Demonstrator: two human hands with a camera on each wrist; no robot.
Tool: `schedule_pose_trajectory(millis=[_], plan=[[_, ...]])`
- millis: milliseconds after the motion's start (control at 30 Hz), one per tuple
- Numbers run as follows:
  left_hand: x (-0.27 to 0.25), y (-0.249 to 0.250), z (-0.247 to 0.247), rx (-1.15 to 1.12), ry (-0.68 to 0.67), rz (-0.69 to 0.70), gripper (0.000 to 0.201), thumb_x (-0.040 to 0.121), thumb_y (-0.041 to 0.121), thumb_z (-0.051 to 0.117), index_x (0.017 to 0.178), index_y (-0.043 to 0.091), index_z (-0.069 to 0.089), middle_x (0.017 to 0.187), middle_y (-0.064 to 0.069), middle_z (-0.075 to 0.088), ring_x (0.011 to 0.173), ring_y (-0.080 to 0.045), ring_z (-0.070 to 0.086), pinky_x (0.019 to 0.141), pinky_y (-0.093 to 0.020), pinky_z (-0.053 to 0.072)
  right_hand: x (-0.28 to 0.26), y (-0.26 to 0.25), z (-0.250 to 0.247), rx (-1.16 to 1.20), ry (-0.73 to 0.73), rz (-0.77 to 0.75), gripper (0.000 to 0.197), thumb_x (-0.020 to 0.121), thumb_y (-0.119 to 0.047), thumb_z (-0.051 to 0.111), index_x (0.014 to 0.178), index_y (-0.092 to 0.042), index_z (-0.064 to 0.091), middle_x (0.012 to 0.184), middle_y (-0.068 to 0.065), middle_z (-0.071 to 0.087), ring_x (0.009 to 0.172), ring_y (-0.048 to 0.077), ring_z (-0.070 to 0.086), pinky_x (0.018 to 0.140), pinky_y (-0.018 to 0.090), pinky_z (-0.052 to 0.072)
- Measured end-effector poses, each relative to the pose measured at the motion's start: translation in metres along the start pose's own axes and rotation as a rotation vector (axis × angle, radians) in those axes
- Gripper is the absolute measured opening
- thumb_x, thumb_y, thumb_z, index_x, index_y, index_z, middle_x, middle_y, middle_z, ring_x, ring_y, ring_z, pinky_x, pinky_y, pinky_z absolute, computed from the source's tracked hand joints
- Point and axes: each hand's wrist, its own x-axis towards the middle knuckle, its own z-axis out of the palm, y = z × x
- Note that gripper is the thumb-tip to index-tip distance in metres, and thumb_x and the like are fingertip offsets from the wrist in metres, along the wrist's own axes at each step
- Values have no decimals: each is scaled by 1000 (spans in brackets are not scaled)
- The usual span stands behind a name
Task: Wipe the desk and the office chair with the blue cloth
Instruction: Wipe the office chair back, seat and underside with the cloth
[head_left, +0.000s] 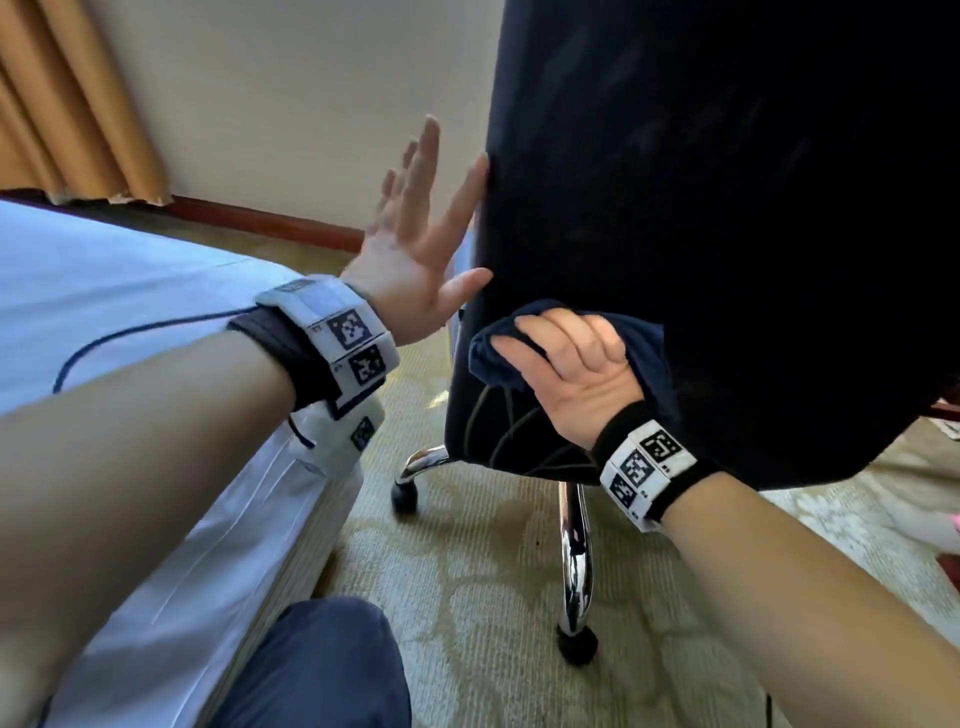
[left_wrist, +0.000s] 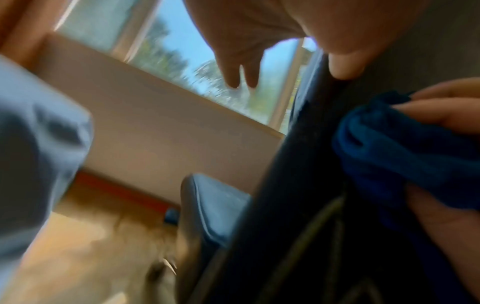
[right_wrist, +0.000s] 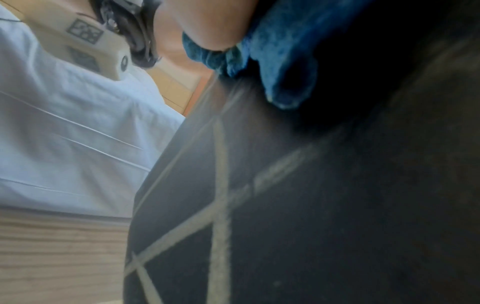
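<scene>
The cloth (head_left: 639, 338), dark blue and bunched, lies against the back of the chair (head_left: 727, 208), low on its left side, pressed there under the right hand (head_left: 576, 374). That hand's fingers curl over the bunched fabric and hold it to the chair's black upholstery; the left wrist view shows the cloth (left_wrist: 389, 148) folded in thick rolls under those fingertips. The left hand (head_left: 415, 249) is spread wide with straight fingers and holds nothing; its forefinger and thumb tip touch the chair back's left edge just above the cloth. Pale stitched lines cross the lower part of the backrest. Below it the chrome legs (head_left: 574, 561) end in black castors on a patterned carpet (head_left: 467, 597). To the left stands a bed (head_left: 130, 291) with white sheets, near the chair. Behind are a cream wall and tan curtain (head_left: 67, 93).
</scene>
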Motion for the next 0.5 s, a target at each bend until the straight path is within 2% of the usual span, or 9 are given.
schedule_pose_trajectory(millis=[33, 67, 100, 133, 167, 233, 267, 333, 500], plan=[[-7, 1, 8, -223, -80, -128, 78, 94, 33, 45, 145, 30, -14, 154, -21, -9, 143, -34, 3, 115, -34, 10, 4, 1, -1, -4, -15, -32, 44, 82, -12, 42, 125, -21, 43, 125, -1, 37, 115, 19, 40, 94, 35, 34], [-13, 5, 16, -404, -131, -211, 78, 95, 31, 44, 144, 26, -17, 156, -14, 0, 143, -27, 16, 112, -25, 19, 7, 2, -1, -7, -33, -62, 44, 82, -12, 42, 125, -21, 43, 125, -1, 37, 115, 19, 39, 94, 35, 33], [-16, 7, 23, -494, -156, -275, 75, 97, 26, 43, 146, 21, -14, 155, -8, 16, 137, -22, 30, 103, -14, 23, 10, 2, -1, -13, -48, -93, 44, 82, -13, 42, 125, -20, 43, 125, -1, 37, 116, 19, 39, 95, 35, 32], [-17, 8, 27, -529, -159, -319, 70, 98, 20, 42, 148, 17, -8, 148, -5, 33, 128, -19, 42, 94, -10, 27, 13, 1, 1, -24, -57, -116, 44, 82, -13, 41, 125, -20, 44, 126, -1, 37, 116, 20, 39, 95, 35, 32], [-16, 6, 28, -550, -152, -341, 65, 98, 17, 41, 148, 15, 0, 138, -3, 46, 117, -19, 51, 88, -11, 30, 15, 0, 3, -31, -65, -125, 44, 82, -13, 40, 126, -20, 44, 126, -1, 37, 116, 20, 38, 95, 36, 32], [-13, -2, 27, -558, -157, -340, 56, 98, 16, 42, 146, 12, 12, 119, -6, 59, 101, -24, 59, 82, -22, 38, 18, -6, 11, -39, -97, -124, 43, 83, -13, 37, 125, -20, 43, 125, 0, 37, 116, 21, 38, 96, 36, 32], [-11, -8, 27, -531, -172, -348, 53, 98, 17, 42, 144, 11, 17, 113, -12, 62, 97, -28, 60, 79, -27, 38, 18, -10, 17, -49, -116, -131, 42, 83, -13, 36, 124, -19, 43, 125, 0, 38, 116, 21, 38, 95, 37, 32], [-10, -17, 26, -468, -183, -382, 47, 99, 20, 41, 140, 8, 23, 108, -18, 61, 94, -31, 58, 72, -27, 34, 14, -21, 31, -57, -155, -191, 41, 82, -14, 37, 121, -19, 44, 123, 1, 39, 114, 21, 39, 96, 37, 30], [-16, -26, 32, -438, -100, -397, 41, 100, 22, 36, 136, 4, 29, 108, -7, 52, 91, -22, 51, 64, -21, 25, 8, -40, 51, 38, -317, -426, 34, 79, -16, 36, 112, -15, 44, 116, 3, 44, 110, 23, 40, 95, 37, 30]])
